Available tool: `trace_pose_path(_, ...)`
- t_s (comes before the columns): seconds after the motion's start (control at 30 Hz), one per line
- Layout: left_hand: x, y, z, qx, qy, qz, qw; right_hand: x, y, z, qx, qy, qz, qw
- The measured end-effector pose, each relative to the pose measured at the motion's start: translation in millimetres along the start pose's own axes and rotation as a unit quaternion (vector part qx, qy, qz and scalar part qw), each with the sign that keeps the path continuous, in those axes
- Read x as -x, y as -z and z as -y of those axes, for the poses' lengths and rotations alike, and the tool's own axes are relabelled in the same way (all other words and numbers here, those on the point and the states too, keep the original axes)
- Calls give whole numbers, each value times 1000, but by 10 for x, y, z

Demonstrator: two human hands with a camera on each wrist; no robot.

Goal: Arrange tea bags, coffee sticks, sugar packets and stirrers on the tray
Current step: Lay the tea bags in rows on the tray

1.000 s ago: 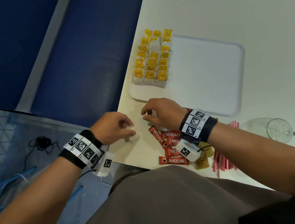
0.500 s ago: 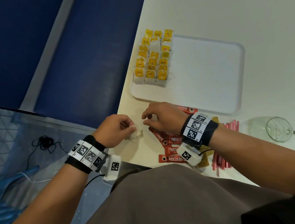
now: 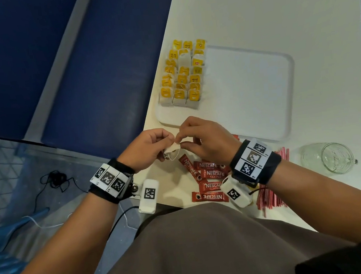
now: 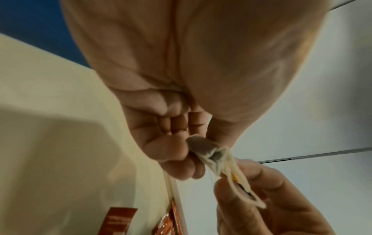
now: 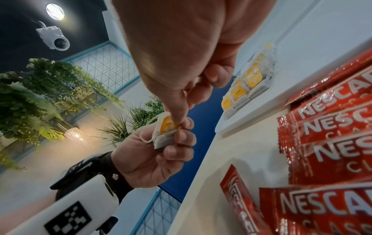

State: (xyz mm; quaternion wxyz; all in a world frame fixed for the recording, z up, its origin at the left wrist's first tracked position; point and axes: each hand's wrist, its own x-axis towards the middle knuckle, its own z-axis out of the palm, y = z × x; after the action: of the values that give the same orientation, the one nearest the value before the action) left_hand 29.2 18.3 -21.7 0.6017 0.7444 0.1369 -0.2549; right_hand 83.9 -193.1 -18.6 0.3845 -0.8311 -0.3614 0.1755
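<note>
- While the left hand (image 3: 147, 148) pinches a tea bag (image 3: 172, 149) just off the tray's (image 3: 258, 96) near edge, the right hand (image 3: 207, 139) pinches its yellow tag (image 5: 168, 124).
- Rows of tea bags (image 3: 183, 78) fill the tray's left side.
- Coffee sticks (image 3: 210, 179) and stirrers (image 3: 271, 194) lie on the desk (image 3: 229, 18) near the tray.

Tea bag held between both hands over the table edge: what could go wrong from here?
1. The tea bag is pinched by the left hand and the right hand beyond the table edge; a slip likely drops it to the floor.
2. Its loose string could snag a finger.
3. The rows of tea bags on the tray sit tight; adding one may disturb them.
</note>
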Motion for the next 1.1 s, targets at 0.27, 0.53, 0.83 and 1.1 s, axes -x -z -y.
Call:
trace_pose_path(0.27,-7,-68,-103,26,2,14,1000,41,92,-10,-33,-56,-21,998)
trace_pose_path(0.53,-37,-94,-121,-37,-65,11,997,-16,219,-40,-63,-84,-29,994)
trace_pose_path(0.83,-165,-198,-57,-73,-76,-35,994,-8,135,-215,-125,-159,-42,979)
trace_pose_path(1.1,-366,-134,-91,-85,-99,-54,990,-60,17,-307,-126,-199,-58,970)
